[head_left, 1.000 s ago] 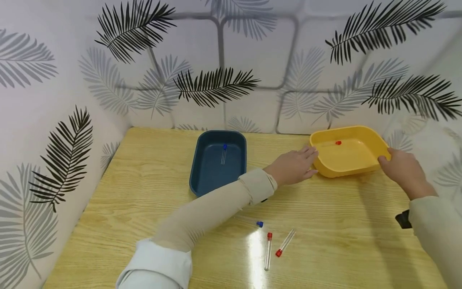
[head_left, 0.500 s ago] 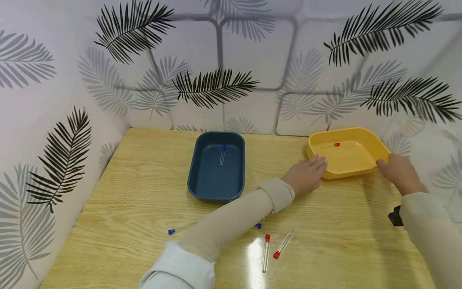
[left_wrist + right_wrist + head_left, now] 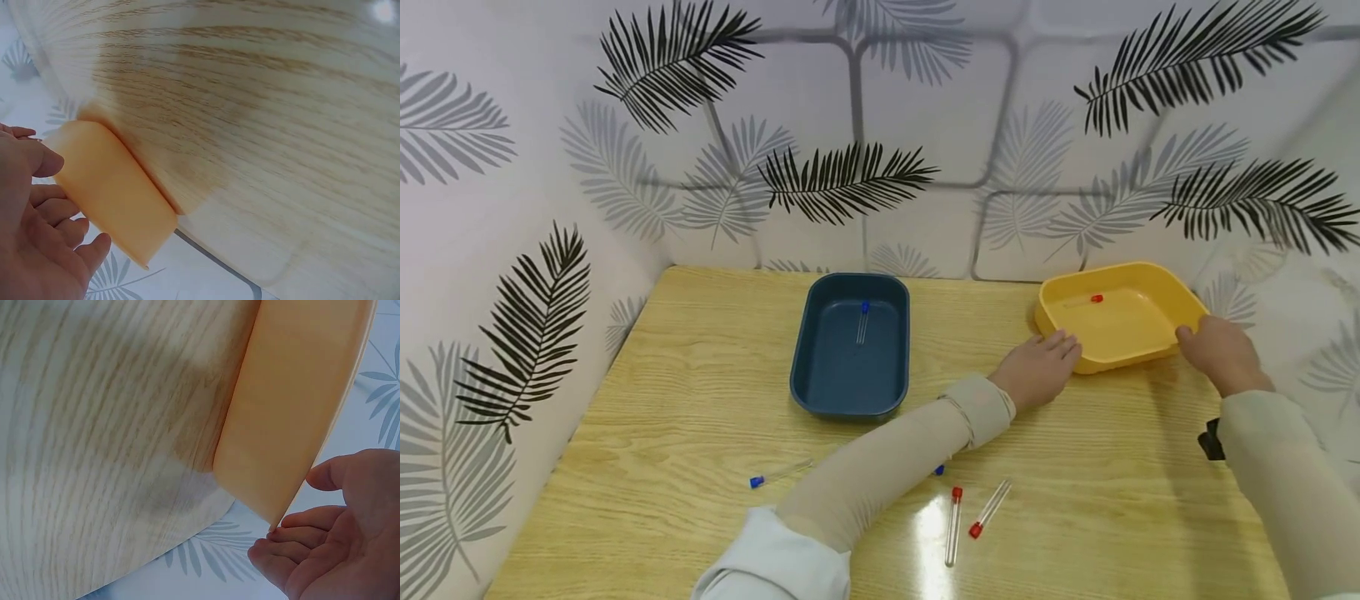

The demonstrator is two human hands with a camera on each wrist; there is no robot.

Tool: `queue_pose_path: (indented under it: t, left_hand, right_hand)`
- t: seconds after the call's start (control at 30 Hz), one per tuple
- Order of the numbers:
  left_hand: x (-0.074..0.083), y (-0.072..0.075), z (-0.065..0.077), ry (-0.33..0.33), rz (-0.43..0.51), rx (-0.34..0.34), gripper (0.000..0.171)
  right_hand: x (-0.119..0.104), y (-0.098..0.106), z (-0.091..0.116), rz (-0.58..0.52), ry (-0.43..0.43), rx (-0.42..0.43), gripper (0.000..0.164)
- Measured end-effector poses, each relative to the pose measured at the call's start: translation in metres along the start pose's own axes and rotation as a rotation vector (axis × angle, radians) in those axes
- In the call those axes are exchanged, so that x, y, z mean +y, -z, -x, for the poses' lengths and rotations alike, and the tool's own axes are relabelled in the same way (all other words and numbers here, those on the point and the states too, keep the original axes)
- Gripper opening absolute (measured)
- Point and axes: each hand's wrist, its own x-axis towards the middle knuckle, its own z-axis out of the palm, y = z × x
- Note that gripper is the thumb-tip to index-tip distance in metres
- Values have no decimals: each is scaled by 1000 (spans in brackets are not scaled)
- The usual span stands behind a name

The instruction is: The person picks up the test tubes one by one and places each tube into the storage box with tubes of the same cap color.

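Open table [image 3: 1112, 458] fronts the yellow tray [image 3: 1123, 362]; the left forearm [image 3: 880, 467] bars its near left.

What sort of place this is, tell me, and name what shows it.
Probably an indoor tabletop workspace, perhaps set up for sorting: a wood-grain table stands before a leaf-patterned wall, bearing a dark blue tray, a yellow tray and small capped tubes.

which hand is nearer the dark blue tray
Left. The left hand is right of the dark blue tray, at the left side of the yellow tray; the right hand is farther right, at its right end.
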Motion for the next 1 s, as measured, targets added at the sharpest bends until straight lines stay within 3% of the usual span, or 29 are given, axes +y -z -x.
queue_pose_path:
  t: [0.3,0.5,1.0]
  left_hand:
    - [0,2,6,-42,35,19,43]
    - [2,3,14,-62,40,20,44]
    - [14,-7,29,-103,22,71,46]
  right_hand:
    - [-5,1,-11,26,11,-25,51]
    - [-11,-4,-20,26,29,-23,41]
    - [-35,-10,-35,15,109,14,31]
